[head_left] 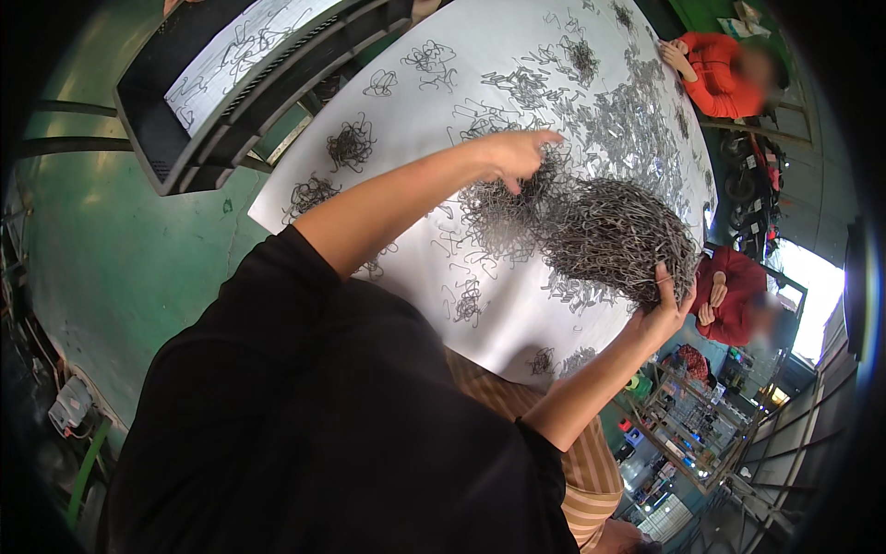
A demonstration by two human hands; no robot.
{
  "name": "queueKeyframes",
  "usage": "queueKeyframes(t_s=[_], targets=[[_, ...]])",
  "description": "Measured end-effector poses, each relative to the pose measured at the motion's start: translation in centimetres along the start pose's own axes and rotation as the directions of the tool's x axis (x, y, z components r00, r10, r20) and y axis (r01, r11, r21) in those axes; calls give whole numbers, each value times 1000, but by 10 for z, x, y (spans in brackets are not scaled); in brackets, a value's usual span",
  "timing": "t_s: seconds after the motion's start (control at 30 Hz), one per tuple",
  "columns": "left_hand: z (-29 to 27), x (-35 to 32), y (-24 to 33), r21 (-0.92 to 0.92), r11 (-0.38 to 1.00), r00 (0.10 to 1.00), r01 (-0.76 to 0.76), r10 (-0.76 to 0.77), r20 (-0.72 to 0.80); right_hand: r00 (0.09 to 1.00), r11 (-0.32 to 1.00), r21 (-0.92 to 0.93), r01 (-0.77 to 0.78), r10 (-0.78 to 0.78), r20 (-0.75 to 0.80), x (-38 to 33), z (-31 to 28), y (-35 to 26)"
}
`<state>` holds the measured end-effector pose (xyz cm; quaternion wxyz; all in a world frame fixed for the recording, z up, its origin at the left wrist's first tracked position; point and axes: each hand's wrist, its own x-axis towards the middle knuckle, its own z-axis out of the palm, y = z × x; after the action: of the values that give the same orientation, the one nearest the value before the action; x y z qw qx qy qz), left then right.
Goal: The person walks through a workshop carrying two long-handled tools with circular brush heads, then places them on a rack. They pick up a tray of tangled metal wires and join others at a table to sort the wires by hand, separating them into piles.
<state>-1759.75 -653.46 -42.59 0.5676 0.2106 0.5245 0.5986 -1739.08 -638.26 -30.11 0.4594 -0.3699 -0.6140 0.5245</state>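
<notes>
Left hand [517, 152] pinching wires from tangle [503, 208] mid-table [406, 120]; right hand [666, 309] curled round heap [616, 240] at near edge. Risk: snagged wires dragging clumps, heap sliding off, pricked fingers.

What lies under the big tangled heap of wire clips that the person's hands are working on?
The heap of wire clips rests on a white table, with loose clips scattered around. The right hand grips its edge; the left hand digs in. The surface directly beneath is covered.
</notes>
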Motion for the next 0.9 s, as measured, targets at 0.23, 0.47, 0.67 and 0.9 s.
queueKeyframes(t_s=[0.23, 0.47, 0.67, 0.9], targets=[[-3, 17, -25, 467, 878, 975, -102, 181, -128, 997, 996, 85, 41, -46, 68, 15, -33, -14], [44, -49, 22, 870, 452, 780, -199, 611, -139, 996, 992, 121, 36, -46, 82, 17, -58, -40], [27, -217, 65, 960, 269, 211, -71, 945, -249, 990, 991, 108, 73, -86, 114, 17, -74, -53], [-103, -263, 85, 790, 14, 432, 613, 832, -350, 990, 988, 112, 102, -111, 85, 18, -74, -41]])
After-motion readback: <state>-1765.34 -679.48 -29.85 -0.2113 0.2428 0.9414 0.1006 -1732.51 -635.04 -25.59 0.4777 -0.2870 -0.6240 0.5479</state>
